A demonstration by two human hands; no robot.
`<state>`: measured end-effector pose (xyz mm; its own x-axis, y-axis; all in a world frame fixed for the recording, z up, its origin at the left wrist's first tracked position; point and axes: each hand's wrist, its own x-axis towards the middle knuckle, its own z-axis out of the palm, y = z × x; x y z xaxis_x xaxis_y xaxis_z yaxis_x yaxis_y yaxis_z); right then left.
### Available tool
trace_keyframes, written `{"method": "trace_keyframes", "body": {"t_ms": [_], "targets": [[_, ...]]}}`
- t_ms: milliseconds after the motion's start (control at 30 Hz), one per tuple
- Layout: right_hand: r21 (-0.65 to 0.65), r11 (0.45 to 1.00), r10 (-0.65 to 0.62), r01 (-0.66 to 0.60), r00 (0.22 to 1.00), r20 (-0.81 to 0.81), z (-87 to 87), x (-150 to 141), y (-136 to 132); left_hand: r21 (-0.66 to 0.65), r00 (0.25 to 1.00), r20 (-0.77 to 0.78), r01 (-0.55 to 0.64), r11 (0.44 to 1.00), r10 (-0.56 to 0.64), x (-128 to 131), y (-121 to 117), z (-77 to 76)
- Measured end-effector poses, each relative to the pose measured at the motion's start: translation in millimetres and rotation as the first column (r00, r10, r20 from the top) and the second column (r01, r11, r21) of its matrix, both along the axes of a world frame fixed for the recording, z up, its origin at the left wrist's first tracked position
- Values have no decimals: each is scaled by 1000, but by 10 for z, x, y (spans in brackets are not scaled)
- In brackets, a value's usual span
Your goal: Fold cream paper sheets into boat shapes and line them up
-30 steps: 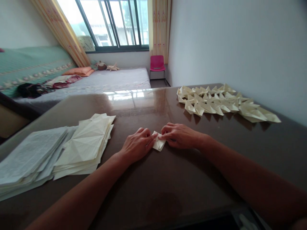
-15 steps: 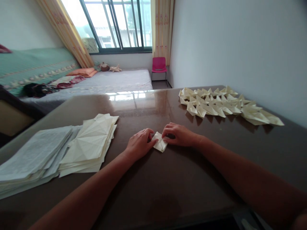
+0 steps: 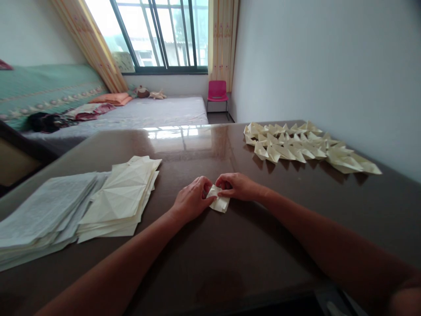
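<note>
A small folded piece of cream paper (image 3: 220,204) lies on the glossy brown table (image 3: 204,254) between my two hands. My left hand (image 3: 194,195) grips its left edge, thumb on top and fingers curled behind. From the other side my right hand (image 3: 238,186) pinches the paper's upper right part, the thumb pressing on its face. Both sets of fingertips nearly meet and hide part of the far edge. To the left lies a stack of creased cream sheets (image 3: 123,193). Rows of folded paper boats (image 3: 289,147) stand at the far right of the table.
Greyish printed sheets (image 3: 49,208) are piled at the table's left edge, beside the cream stack. Behind the table are a bed (image 3: 171,109), a pink chair (image 3: 217,91) and a window. A white wall (image 3: 322,61) runs along the right. A dark object (image 3: 332,303) sits at the near edge.
My right hand has shifted slightly left and closer to my left hand. The folded paper has turned a little between them. The camera view has moved slightly.
</note>
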<state>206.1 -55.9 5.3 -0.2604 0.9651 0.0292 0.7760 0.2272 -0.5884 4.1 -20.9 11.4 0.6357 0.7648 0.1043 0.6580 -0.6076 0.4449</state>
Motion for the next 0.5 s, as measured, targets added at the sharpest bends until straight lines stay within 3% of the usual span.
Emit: {"method": "trace_keyframes", "body": {"t_ms": [200, 367, 500], "targets": [[-44, 998, 36, -39, 997, -64, 31, 18, -49, 70, 986, -169, 4, 998, 8, -2, -52, 49], [101, 992, 72, -73, 997, 10, 23, -21, -53, 74, 985, -175, 8, 997, 5, 7, -47, 37], [42, 996, 85, -83, 996, -41, 39, -29, -29, 74, 986, -168, 3, 997, 9, 3, -66, 41]]}}
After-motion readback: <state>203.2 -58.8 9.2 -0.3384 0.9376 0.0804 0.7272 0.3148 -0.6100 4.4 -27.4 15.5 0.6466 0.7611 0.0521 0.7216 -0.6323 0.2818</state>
